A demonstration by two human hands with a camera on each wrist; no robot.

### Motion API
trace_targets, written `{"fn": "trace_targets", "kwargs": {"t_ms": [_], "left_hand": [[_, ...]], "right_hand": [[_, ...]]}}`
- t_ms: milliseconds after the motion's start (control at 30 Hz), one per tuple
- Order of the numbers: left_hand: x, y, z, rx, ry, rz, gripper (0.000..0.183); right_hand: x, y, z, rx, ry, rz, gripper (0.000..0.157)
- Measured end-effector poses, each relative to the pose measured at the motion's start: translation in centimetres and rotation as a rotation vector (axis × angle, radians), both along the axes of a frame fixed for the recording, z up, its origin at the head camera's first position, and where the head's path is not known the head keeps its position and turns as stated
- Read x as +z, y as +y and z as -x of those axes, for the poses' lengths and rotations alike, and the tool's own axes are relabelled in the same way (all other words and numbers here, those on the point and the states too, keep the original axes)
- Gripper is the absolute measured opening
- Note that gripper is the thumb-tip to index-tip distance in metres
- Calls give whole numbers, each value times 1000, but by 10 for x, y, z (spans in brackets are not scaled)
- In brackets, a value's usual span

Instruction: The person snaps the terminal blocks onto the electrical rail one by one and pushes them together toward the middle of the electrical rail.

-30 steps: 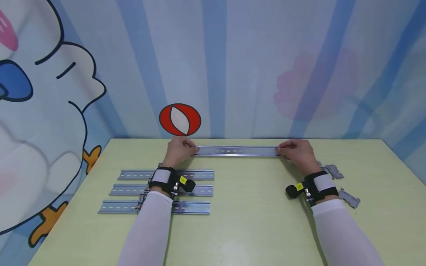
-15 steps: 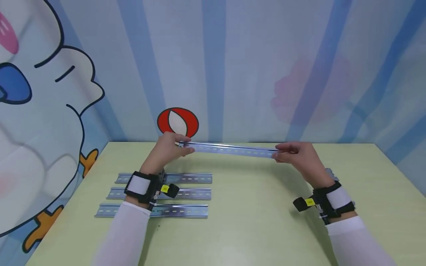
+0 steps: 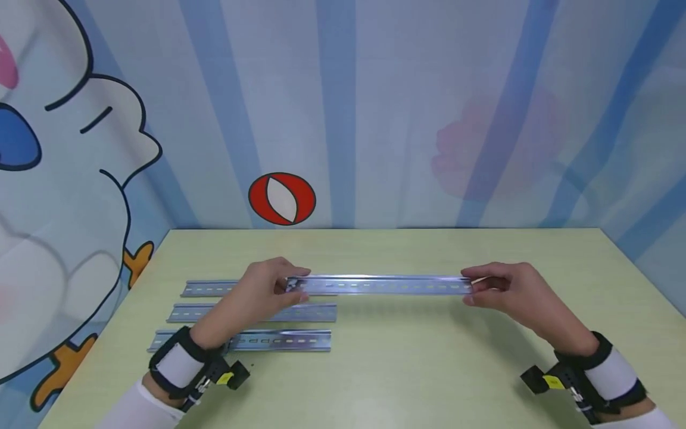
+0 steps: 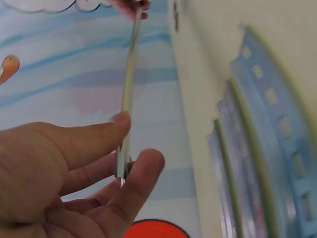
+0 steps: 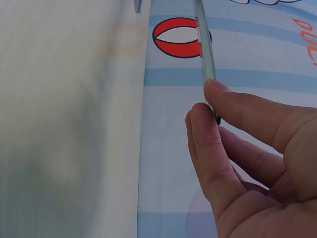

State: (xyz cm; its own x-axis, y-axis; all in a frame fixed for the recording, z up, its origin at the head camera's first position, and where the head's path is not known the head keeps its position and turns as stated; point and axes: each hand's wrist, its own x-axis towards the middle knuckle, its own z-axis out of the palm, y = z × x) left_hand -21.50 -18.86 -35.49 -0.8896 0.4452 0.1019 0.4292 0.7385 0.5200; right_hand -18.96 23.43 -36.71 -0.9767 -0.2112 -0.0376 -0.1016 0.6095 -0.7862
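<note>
A slotted metal DIN rail (image 3: 383, 285) is held level above the table by both hands. My left hand (image 3: 268, 292) pinches its left end between thumb and fingers. At that end a small metal piece (image 3: 292, 284) shows between the fingers, too small to make out. The right hand (image 3: 506, 289) pinches the other end. In the left wrist view the rail (image 4: 129, 84) is seen edge-on, with the thumb on one face and fingers on the other. The right wrist view shows the same grip on the rail's end (image 5: 210, 69).
Several similar rails lie in parallel rows at left on the table: a back one (image 3: 209, 288), a middle one (image 3: 316, 312) and a front one (image 3: 284, 341). The left forearm partly covers them. A printed backdrop (image 3: 386, 119) rises behind the table's far edge (image 3: 386, 230).
Both hands have lifted the rail from the table's far edge and brought it nearer. It tilted briefly and is level again. The right arm now covers the small grey pieces at right.
</note>
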Motion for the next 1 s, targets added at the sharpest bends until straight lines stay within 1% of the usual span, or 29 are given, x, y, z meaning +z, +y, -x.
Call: {"fn": "trace_targets", "kwargs": {"t_ms": [133, 267, 367, 533, 600, 700, 800, 1000], "left_hand": [[-11, 3, -20, -40, 25, 38, 39], [-25, 9, -36, -88, 80, 114, 37], [-33, 12, -47, -123, 110, 142, 35], [-43, 14, -61, -152, 79, 133, 33], [-46, 15, -66, -156, 75, 134, 34], [-49, 16, -71, -165, 105, 135, 34], [-49, 17, -75, -174, 124, 150, 34], [-48, 18, -78, -189, 96, 190, 36]], "right_hand": [[-7, 7, -14, 56, 9, -36, 48], [-16, 15, -22, 127, -29, -45, 45], [-22, 20, -25, 181, -60, -60, 45], [-31, 24, -29, 259, -48, -104, 42], [-33, 25, -30, 274, -37, -119, 40], [-37, 24, -32, 275, -16, -149, 38], [-40, 22, -34, 271, -1, -174, 38], [-40, 21, -37, 275, 3, -195, 39]]}}
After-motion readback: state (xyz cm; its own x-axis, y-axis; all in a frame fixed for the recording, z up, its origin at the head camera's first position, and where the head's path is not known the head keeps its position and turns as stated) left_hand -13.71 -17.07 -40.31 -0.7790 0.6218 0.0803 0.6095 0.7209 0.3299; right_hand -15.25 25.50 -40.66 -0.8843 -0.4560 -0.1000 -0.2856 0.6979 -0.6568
